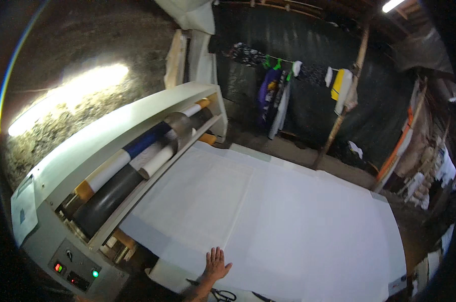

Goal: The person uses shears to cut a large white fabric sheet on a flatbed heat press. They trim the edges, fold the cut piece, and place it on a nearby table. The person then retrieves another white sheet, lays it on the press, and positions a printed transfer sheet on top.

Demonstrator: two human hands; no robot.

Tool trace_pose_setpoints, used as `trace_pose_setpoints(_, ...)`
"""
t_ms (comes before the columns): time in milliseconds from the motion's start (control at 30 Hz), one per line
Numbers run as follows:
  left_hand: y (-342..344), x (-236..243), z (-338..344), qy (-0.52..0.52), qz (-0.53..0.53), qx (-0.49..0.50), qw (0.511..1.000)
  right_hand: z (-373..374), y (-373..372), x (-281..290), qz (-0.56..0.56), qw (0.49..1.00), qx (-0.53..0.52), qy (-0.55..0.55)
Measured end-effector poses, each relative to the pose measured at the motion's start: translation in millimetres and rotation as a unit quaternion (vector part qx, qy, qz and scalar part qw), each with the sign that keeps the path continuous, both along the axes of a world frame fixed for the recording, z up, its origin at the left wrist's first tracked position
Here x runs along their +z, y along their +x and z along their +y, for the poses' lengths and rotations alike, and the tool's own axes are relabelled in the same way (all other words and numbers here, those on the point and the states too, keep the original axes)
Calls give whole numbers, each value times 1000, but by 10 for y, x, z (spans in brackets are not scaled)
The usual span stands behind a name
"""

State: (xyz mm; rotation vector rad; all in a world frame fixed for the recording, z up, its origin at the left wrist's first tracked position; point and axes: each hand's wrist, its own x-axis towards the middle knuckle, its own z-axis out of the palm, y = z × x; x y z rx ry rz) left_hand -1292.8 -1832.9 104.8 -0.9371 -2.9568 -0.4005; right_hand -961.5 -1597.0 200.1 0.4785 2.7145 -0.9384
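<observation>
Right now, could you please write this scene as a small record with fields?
Left hand: spread open, palm down at the near edge of the white sheet; contact unclear
Right hand: not in view
Near left hand: black scissors, partly hidden by the forearm
Left side: pale roller machine, green light lit on its panel
Background: clothes hanging before dark sheeting

Sheet (308, 226) — matt, smooth, paper-like; wall (61, 123) — rough.
</observation>
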Motion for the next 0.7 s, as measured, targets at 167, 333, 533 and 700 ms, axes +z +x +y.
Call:
trace_pose_setpoints(167, -32, 25, 35, 7, -106, 10, 994, -32, 6, 103, 36, 998, -25, -35)
trace_pose_setpoints(333, 56, 11, 42, 9, -106, -5, 994, 20, 37, 26, 7, 1000, -4, -1)
trace_pose_setpoints(533, 126, 21, 39, 12, -136, -24, 990, 232, 62, -297, -38, 998, 44, 25)
trace_pose_setpoints(700, 219, 90, 37, 5, -172, -32, 985, 375, 9, -395, -142, 983, 114, 37)
